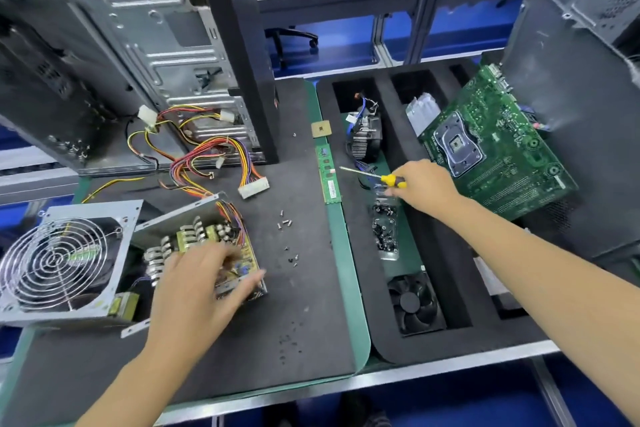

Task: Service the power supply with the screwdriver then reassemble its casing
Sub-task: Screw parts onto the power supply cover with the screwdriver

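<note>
— How many power supplies are out?

— One power supply (194, 246), opened up on the dark mat of the counter (311, 305), left of the middle. Its cover with the round fan grille (59, 260) lies just beside it on the left. One bundle of coloured wires (207, 159) runs from it toward the computer case (114, 55) behind.

— And the hands?

— Two. The left hand (201, 291) rests over the power supply's circuit board, grip spread, fingers blurred. The right hand (424, 189) has its grip pinching the yellow-and-black handle of one screwdriver (374, 176), whose tip points left above the foam tray (460, 288).

— Loose screws?

— About nine or ten screws (285, 224) in two small clusters on the mat right of the power supply; too small to count exactly.

— Anything else around?

— One memory stick (329, 177) and one processor chip (320, 130) on the green strip, one cooler (365, 142), one black fan (414, 303) and a bag of screws (384, 229) in the tray, and one motherboard (498, 152) leaning on a second case (571, 114) at the right.
</note>
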Available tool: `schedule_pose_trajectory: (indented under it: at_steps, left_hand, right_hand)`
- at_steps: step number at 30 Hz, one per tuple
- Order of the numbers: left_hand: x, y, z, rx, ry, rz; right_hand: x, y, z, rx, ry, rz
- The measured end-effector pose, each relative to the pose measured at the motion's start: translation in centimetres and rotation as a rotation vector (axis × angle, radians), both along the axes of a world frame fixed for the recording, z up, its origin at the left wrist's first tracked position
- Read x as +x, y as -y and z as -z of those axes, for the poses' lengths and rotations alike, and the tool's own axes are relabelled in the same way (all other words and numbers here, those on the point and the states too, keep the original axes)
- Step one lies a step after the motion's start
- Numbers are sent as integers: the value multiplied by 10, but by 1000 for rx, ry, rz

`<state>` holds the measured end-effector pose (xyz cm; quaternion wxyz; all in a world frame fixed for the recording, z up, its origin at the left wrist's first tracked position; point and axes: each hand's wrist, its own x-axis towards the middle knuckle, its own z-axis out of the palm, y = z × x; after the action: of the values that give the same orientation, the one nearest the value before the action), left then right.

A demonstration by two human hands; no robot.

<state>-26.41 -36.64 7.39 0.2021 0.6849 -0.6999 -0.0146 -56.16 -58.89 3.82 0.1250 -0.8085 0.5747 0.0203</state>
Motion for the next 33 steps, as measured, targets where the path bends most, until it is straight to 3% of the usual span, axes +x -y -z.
schedule_pose_trajectory:
  at_steps: [8, 13, 20, 23, 27, 30, 33]
  left_hand:
    - [-67, 102, 1, 164, -41, 224]
    - [-101, 159, 32, 443, -131, 460]
    - [-108, 198, 42, 560, -289, 544]
    - [-113, 209, 43, 580, -379, 500]
    - [-118, 212, 42, 618, -594, 333]
    - [-122, 207, 42, 711, -730, 233]
    - [-129, 203, 43, 802, -1076, 158]
  right_hand:
    - [-3, 7, -4, 148, 101, 2]
    - [-12, 9, 4, 187, 292, 63]
    - [-17, 2, 17, 271, 620, 223]
    - [-15, -1, 13, 187, 595, 216]
    - [-9, -5, 5, -98, 318, 160]
    - [3, -9, 3, -24, 329, 120]
    - [10, -14, 6, 0, 340, -8]
